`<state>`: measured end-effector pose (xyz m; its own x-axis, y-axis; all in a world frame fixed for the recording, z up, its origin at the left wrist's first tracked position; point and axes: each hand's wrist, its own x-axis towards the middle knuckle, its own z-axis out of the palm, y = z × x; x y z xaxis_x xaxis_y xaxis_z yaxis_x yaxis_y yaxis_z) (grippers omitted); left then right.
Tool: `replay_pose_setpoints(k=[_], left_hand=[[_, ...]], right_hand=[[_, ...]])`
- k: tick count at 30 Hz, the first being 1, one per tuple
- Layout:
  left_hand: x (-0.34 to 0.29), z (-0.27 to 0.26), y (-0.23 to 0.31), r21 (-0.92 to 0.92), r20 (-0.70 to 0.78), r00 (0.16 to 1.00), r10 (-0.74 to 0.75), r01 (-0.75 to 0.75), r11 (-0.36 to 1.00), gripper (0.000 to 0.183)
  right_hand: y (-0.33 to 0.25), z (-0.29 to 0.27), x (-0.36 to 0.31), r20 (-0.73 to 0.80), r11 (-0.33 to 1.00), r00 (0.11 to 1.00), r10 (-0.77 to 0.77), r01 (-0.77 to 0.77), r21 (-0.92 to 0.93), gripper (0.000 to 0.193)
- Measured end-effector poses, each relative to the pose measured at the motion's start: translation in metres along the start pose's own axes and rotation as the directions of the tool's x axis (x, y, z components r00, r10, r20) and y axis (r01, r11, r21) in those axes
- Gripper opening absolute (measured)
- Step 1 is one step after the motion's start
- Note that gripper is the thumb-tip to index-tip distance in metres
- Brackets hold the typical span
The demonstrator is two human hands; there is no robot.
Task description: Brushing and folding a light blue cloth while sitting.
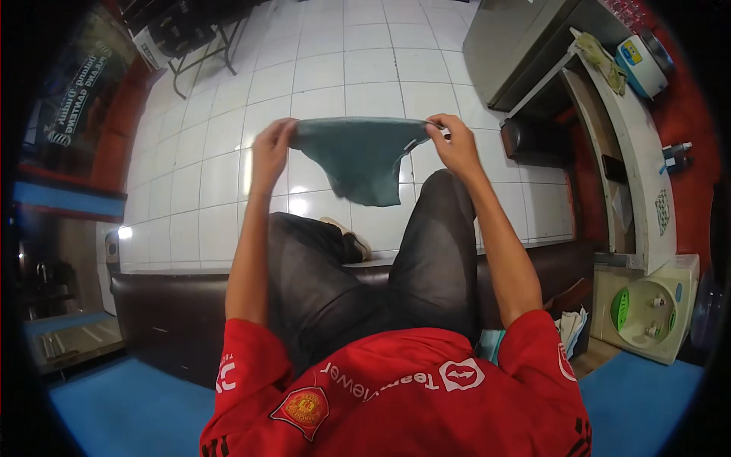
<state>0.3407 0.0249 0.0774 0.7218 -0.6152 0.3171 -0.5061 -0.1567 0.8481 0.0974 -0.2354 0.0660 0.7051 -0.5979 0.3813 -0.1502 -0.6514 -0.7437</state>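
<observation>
Stretched between my hands, above my knees, hangs a dark green cloth garment (358,156) that looks like a pair of briefs. Its top edge is pulled nearly straight, and the lower part narrows and hangs loose. A small white label shows near its right side. My left hand (272,152) pinches the upper left corner between thumb and fingers. The upper right corner is gripped the same way by my right hand (454,146). Both arms reach forward at about the same height.
I sit on a dark padded bench (183,312) over a white tiled floor (221,175). At right are a shelf unit (647,183), a black box-like stool (533,141) and a water dispenser (647,305). A grey cabinet (510,46) and a folding-leg table (202,61) stand farther off.
</observation>
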Motion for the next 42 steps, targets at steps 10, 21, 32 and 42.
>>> replay_pose_setpoints(k=[10,21,32,42], left_hand=[[-0.084,-0.063,0.187,-0.010,-0.021,0.930,0.366,-0.367,0.930,0.014],[-0.016,0.161,0.004,-0.248,0.421,0.901,-0.106,0.226,0.942,0.031],[-0.211,0.128,0.065,-0.080,0.581,0.525,-0.622,0.798,0.598,0.079],[-0.217,0.124,0.089,-0.498,0.478,0.814,-0.330,0.561,0.661,0.042]], right_hand=[[-0.138,-0.173,-0.088,-0.267,0.930,0.959,-0.092,0.179,0.321,0.017],[0.116,-0.127,-0.068,0.061,0.872,0.888,0.455,-0.458,0.170,0.028],[0.055,-0.205,-0.289,-0.797,-0.321,0.270,0.541,-0.809,-0.492,0.088],[0.102,-0.259,-0.369,-0.595,0.571,0.313,0.741,-0.759,0.313,0.068]])
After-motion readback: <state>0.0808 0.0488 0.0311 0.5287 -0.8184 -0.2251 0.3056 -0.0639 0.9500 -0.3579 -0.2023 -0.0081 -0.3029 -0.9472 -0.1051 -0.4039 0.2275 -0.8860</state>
